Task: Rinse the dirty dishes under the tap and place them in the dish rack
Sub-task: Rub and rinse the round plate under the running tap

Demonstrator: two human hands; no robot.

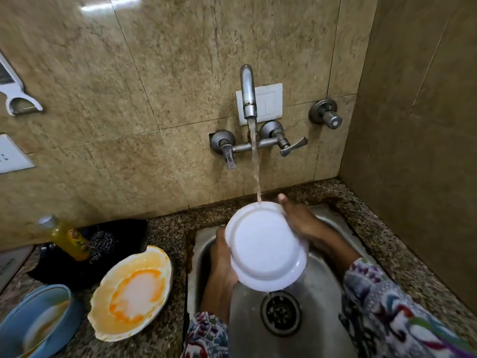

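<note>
Water from the tap (248, 99) runs onto the top edge of a white plate (265, 248) held tilted over the sink (320, 285), its underside toward the camera. The left hand (222, 264) grips the plate's left rim with fingers curled behind it; the right hand (302, 220) lies against the right rim with fingers fairly straight, and whether they curl behind it is hidden.

By my reading the task is early: this plate is mid-rinse and nothing shows as racked. No dish rack is in view, so where the plate must go cannot be told. Left of the sink, on the bench (165, 329), wait an orange-stained dish (131, 295) with a chipped rim and, farther left, a blue bowl (33, 321) with residue inside; both are unrinsed.

Room is tight. The wall rises just behind the sink, a side wall closes in to the right of it, and the tap handles (291, 147) jut out above the plate. Open space lies toward the person and to the left of the sink, though a yellow bottle (68, 239) and a dark cloth (108, 244) crowd the bench there. The stained dish sits just beside the sink's left edge.
</note>
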